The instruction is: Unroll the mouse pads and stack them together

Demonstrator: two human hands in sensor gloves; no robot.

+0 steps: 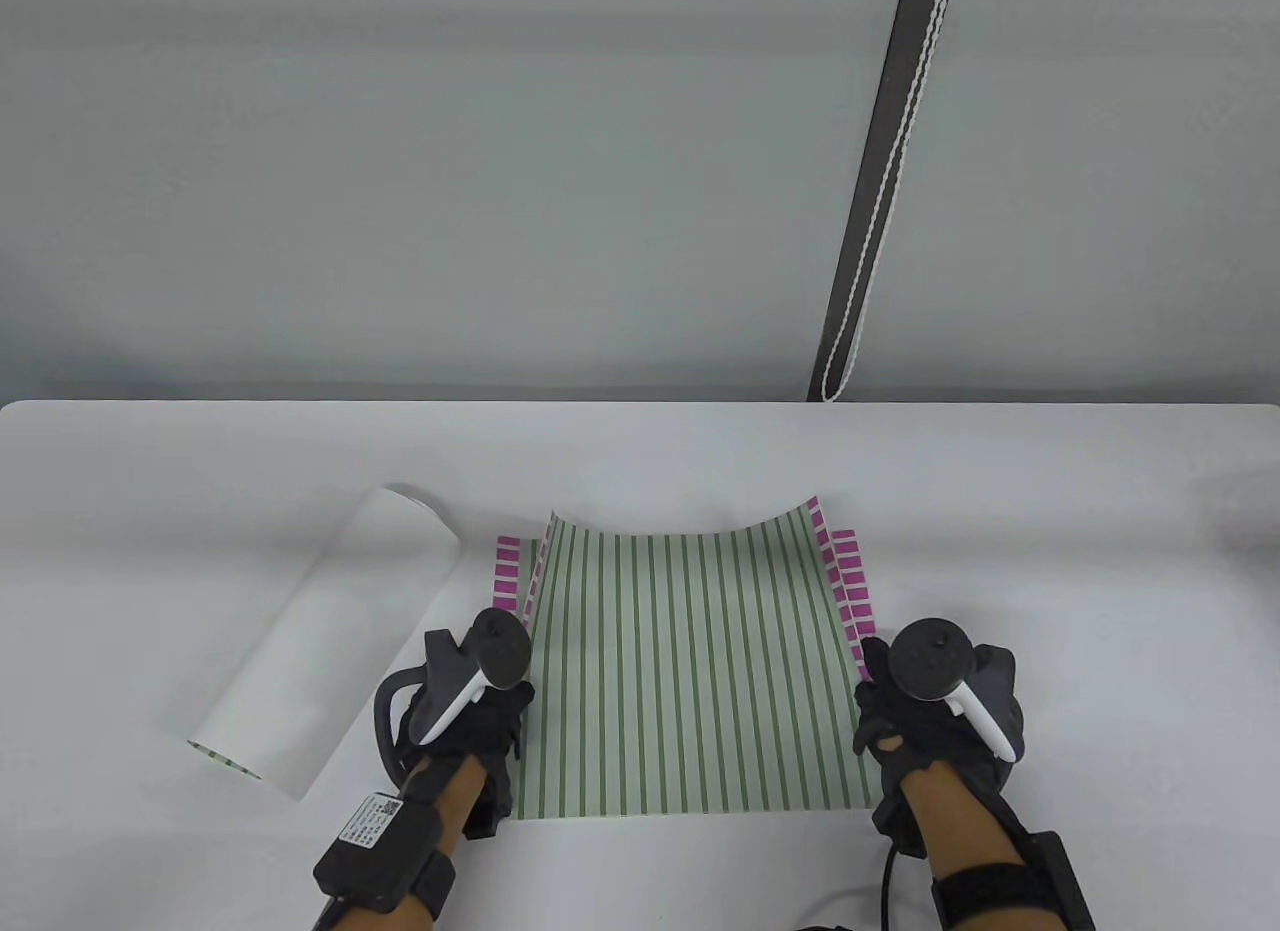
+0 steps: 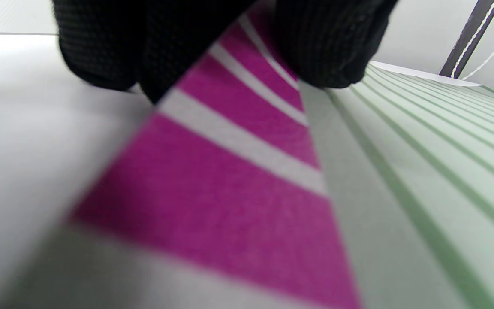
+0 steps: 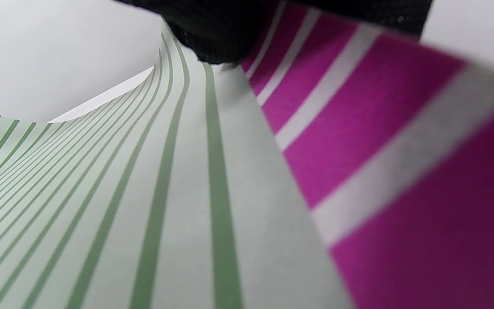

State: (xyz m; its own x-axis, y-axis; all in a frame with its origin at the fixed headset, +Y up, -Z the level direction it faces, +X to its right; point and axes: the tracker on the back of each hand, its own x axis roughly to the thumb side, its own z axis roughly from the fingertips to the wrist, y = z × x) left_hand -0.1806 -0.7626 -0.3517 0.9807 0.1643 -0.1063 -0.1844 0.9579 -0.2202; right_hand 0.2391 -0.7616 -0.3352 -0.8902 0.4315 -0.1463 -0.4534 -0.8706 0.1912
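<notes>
A green-striped mouse pad (image 1: 690,671) lies unrolled on top of a magenta-striped pad (image 1: 852,581), whose edges show at both sides. The green pad's far corners curl upward. My left hand (image 1: 480,701) rests on the pads' left edge; its gloved fingers (image 2: 324,47) touch the seam between the green pad (image 2: 423,171) and the magenta pad (image 2: 230,193). My right hand (image 1: 925,711) rests on the right edge; its fingers (image 3: 217,38) press where the green pad (image 3: 144,193) meets the magenta pad (image 3: 401,171). A rolled pad (image 1: 320,636), white outside, lies to the left.
The white table (image 1: 1050,571) stretches wide to the right and behind the pads. A grey wall with a dark vertical strip and a white bead cord (image 1: 880,201) stands behind the table's far edge.
</notes>
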